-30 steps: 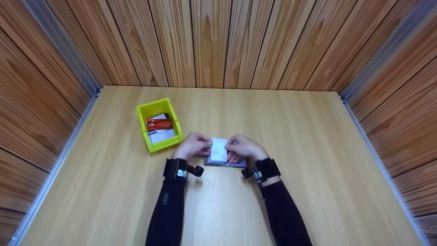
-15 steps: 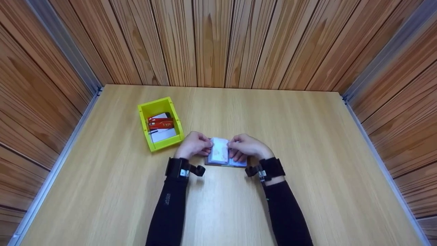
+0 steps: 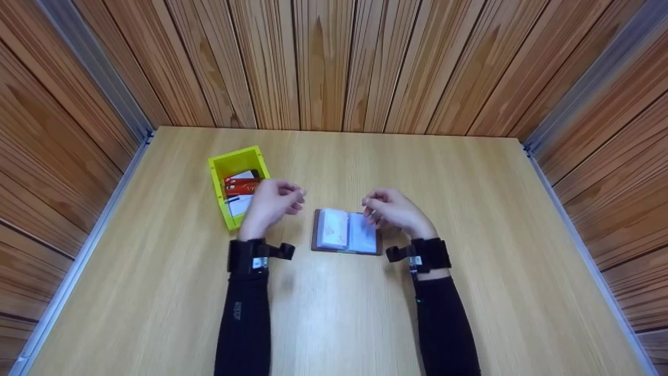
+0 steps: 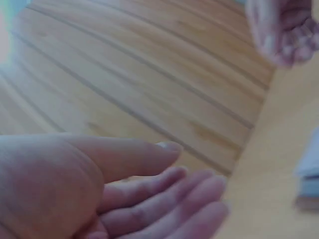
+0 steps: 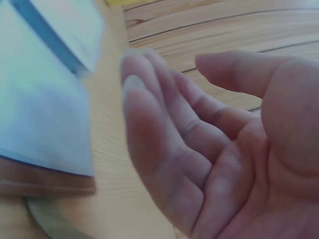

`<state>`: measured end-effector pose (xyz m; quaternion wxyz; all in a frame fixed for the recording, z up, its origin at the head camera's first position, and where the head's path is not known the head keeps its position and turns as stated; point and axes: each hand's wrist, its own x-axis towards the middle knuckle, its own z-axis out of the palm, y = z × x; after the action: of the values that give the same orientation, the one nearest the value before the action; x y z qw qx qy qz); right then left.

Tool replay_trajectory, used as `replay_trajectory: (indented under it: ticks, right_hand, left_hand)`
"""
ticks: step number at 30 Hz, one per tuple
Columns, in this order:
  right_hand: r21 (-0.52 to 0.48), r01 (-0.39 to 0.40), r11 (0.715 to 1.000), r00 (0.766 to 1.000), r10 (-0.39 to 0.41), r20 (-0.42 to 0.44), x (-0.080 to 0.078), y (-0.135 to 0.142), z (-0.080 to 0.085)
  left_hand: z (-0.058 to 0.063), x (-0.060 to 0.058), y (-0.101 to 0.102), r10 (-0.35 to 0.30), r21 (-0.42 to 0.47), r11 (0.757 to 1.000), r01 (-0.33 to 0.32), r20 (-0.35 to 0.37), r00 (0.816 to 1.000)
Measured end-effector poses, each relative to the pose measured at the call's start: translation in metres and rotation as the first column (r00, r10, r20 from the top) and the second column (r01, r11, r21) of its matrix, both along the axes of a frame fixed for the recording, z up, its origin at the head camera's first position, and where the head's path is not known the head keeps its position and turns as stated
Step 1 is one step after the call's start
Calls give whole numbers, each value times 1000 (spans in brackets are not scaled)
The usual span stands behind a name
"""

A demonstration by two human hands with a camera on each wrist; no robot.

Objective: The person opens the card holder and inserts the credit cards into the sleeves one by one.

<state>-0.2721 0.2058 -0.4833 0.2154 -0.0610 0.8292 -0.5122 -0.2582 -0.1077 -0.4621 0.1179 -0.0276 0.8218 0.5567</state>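
A small brown card holder lies spread on the table, its clear sleeves showing and a whitish card in the left-hand stack. Off its left side, my left hand hovers by the near right edge of the yellow-green bin, holding nothing. Its fingers are loosely bent with the thumb apart from them in the left wrist view. My right hand is raised at the holder's upper right corner. In the right wrist view its palm is bare and its fingers curve loosely. Red VIP cards and white cards lie in the bin, partly covered by my left hand.
The wooden table runs back to a plank wall. More plank panels stand at both sides, with grey metal strips along the corners. Each wrist wears a black camera band.
Both hands have let go of the card holder's sleeves. My left hand has moved left and away toward the bin; my right has shifted up and right. The holder stays lying spread.
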Motion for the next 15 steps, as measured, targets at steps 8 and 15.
replay_trajectory:
  ticks: [8,15]
  right_hand:
    - [-81,91,993,991,-99,-88,-1,11,10]
    - [-85,97,992,991,-105,-84,0,11,10]
  left_hand:
    - [-1,-2,-30,322,-52,931,-361,-353,879]
    - [-19,-14,-37,402,-145,853,-501,-429,809]
